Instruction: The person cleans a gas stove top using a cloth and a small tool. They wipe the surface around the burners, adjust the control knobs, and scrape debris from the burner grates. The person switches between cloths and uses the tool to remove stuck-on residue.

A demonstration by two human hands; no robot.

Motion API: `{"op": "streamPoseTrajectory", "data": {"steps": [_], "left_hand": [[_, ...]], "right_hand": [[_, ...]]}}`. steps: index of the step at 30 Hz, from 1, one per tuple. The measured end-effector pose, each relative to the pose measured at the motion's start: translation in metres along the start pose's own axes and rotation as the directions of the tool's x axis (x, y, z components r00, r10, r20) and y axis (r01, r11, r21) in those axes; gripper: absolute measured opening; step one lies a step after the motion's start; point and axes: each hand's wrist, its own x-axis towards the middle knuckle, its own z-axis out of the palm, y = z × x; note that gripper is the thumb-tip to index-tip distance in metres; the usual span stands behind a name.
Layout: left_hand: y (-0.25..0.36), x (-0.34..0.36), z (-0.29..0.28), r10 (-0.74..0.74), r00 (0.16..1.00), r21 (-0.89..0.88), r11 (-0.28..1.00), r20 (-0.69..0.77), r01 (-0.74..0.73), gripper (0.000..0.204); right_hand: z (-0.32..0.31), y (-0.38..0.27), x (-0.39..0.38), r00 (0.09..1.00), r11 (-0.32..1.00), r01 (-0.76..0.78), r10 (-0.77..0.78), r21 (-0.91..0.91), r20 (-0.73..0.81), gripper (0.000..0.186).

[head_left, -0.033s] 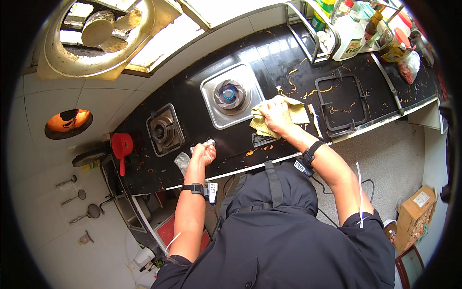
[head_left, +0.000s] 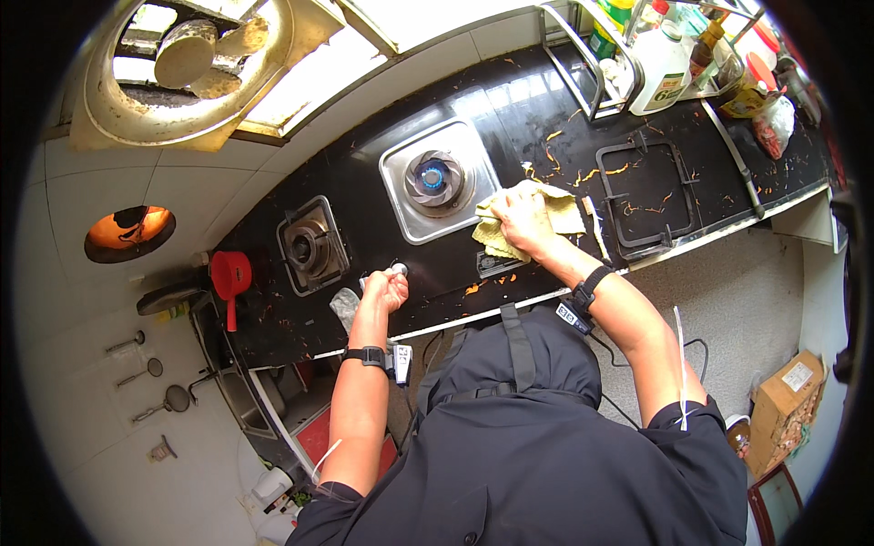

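Observation:
My left hand (head_left: 387, 291) is closed on a silver stove knob (head_left: 400, 268) near the front of the black cooktop (head_left: 437, 259). Folded under my right hand (head_left: 523, 220) is a yellow cloth (head_left: 564, 215), gripped and pressed onto the surface to the right of the larger burner. That burner (head_left: 435, 178) sits in a square steel tray, with blue showing at its centre. Farther left is a smaller burner (head_left: 311, 248) in its own tray. A crumpled greyish piece (head_left: 344, 308) lies beside my left wrist.
Orange scraps (head_left: 617, 169) litter the cooktop around a square black pan support (head_left: 648, 191) on the right. Bottles (head_left: 663, 73) crowd a metal rack at the back right. A red dipper (head_left: 231, 276) stands at the left end. A cardboard box (head_left: 788, 409) is at lower right.

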Motion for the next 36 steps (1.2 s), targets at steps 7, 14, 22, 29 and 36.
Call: {"op": "streamPoseTrajectory", "data": {"steps": [7, 14, 22, 29, 36], "left_hand": [[-0.0009, 0.0008, -0.0014, -0.002, 0.999, -0.013, 1.000, 0.034, 0.003, 0.026], [-0.0017, -0.0003, -0.0004, -0.003, 1.000, -0.040, 0.999, 0.012, 0.003, 0.020], [-0.0031, 0.0039, -0.0031, 0.019, 1.000, -0.040, 0.999, 0.011, -0.018, 0.023], [-0.0058, 0.0020, -0.0015, 0.046, 0.999, -0.032, 0.998, -0.002, -0.047, 0.022], [-0.0060, 0.0062, -0.0100, 0.041, 0.998, -0.020, 0.999, 0.048, -0.040, 0.034]], "right_hand": [[-0.0028, -0.0008, 0.0004, 1.000, 1.000, 0.005, -0.005, 0.012, -0.005, 0.018], [-0.0022, -0.0002, 0.0002, 1.000, 1.000, 0.007, -0.007, 0.019, 0.012, 0.018], [-0.0008, 0.0010, 0.0005, 0.999, 1.000, -0.009, 0.008, 0.027, 0.043, 0.028], [-0.0007, 0.0009, 0.0001, 0.998, 1.000, -0.003, 0.003, 0.004, 0.055, 0.019], [-0.0011, 0.0008, -0.0001, 0.999, 1.000, 0.006, -0.006, -0.013, 0.043, 0.020]]}}
